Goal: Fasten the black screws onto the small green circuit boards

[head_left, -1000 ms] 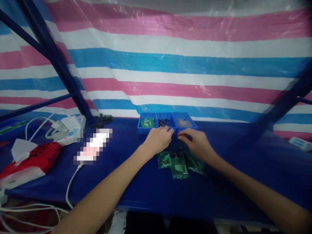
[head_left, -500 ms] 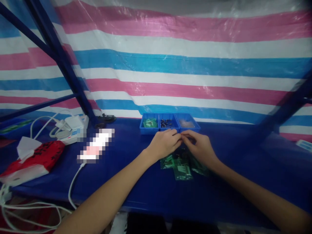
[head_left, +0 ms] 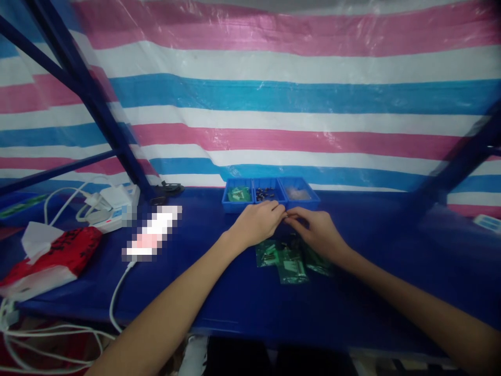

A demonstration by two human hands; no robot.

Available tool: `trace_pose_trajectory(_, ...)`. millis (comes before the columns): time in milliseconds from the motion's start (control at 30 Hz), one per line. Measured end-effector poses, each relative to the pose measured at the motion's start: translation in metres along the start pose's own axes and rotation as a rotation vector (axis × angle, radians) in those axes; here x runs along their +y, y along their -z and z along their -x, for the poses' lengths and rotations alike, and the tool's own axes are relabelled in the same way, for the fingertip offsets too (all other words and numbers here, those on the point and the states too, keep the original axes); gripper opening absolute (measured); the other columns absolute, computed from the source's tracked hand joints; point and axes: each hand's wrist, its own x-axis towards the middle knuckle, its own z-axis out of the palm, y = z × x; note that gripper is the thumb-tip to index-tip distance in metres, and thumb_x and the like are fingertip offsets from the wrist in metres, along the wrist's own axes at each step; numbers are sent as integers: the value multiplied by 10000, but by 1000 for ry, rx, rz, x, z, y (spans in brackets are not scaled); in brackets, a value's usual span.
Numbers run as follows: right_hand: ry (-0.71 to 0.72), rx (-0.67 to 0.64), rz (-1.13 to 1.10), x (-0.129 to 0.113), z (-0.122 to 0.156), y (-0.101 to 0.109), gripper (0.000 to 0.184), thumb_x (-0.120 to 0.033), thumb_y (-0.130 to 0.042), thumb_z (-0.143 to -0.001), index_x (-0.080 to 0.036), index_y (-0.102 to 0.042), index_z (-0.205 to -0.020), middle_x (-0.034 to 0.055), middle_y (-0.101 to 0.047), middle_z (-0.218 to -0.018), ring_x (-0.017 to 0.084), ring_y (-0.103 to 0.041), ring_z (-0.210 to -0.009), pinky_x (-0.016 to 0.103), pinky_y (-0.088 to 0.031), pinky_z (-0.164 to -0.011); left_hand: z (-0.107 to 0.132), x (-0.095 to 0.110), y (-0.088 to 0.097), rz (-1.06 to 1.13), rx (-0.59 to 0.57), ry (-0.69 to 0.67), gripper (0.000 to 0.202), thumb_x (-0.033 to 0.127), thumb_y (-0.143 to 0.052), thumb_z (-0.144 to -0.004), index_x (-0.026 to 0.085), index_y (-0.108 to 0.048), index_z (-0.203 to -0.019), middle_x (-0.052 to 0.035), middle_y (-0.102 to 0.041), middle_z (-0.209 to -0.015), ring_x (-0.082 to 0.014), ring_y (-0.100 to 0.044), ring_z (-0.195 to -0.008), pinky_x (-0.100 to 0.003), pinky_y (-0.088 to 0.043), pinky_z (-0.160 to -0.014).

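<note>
My left hand [head_left: 261, 222] and my right hand [head_left: 313, 227] meet fingertip to fingertip in front of the blue bins. Both are closed in a pinch around something tiny, too small to name. Below them on the blue table lie several clear bags holding green and white parts [head_left: 293, 265], partly covered by my right hand. Behind my hands stands a row of blue bins: the left bin [head_left: 226, 200] has green pieces, the middle one small dark parts [head_left: 265, 194], the right one a pale translucent heap [head_left: 296, 194].
On the left are a red tissue pack [head_left: 80, 245], a white power strip [head_left: 123, 213] with cables, and a blurred-out bright device [head_left: 154, 232] on a white cord. Blue metal posts [head_left: 97, 117] flank the table before a striped plastic sheet [head_left: 274, 96].
The camera view has shifted slightly. My hands stay together at the fingertips, with a small shift of the fingers; the bags and bins keep their places.
</note>
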Motion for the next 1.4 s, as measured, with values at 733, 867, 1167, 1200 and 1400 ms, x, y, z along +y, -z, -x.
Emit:
trace_pose_trajectory(733,17,140,-44,-1,2,2,192,-280,-510,-962,-192,-666,-1032,55,-766,-909,167,-668,-683,286,-458,-635,-1,5,-1,110,27,65,307,329,-314,-1082,137,-551,-1045,-76,-629,-979,-178,-634,-876,-278,-495,-673)
trace_pose_trajectory(867,7,110,-60,2,1,1,193,-270,-519,-950,-199,-683,-1022,47,-776,-906,181,-689,-706,298,-473,-645,-1,4,-2,122,27,79,313,321,-292,-1088,149,-547,-1028,-68,-624,-970,-172,-628,-885,-276,-495,-685)
trace_pose_trajectory(1167,-81,2,-296,0,1,-3,151,-302,-575,-929,-202,-687,-945,35,-766,-845,189,-702,-754,295,-489,-655,-1,8,-3,162,53,165,271,319,-307,-1084,169,-528,-1040,-40,-636,-968,-169,-640,-864,-271,-482,-680)
trace_pose_trajectory(1200,-83,3,-299,0,1,-3,163,-307,-560,-939,-201,-683,-923,31,-758,-819,184,-692,-736,293,-483,-652,-1,8,-2,179,65,166,252,305,-312,-1082,170,-525,-1073,-46,-638,-1005,-171,-645,-880,-274,-489,-690)
trace_pose_trajectory(1400,-106,69,-246,0,-1,1,270,-335,-522,-961,-196,-640,-761,9,-689,-695,150,-597,-621,280,-413,-599,0,9,0,289,71,98,189,244,-407,-1046,163,-521,-1174,-71,-629,-1110,-181,-647,-978,-286,-525,-774)
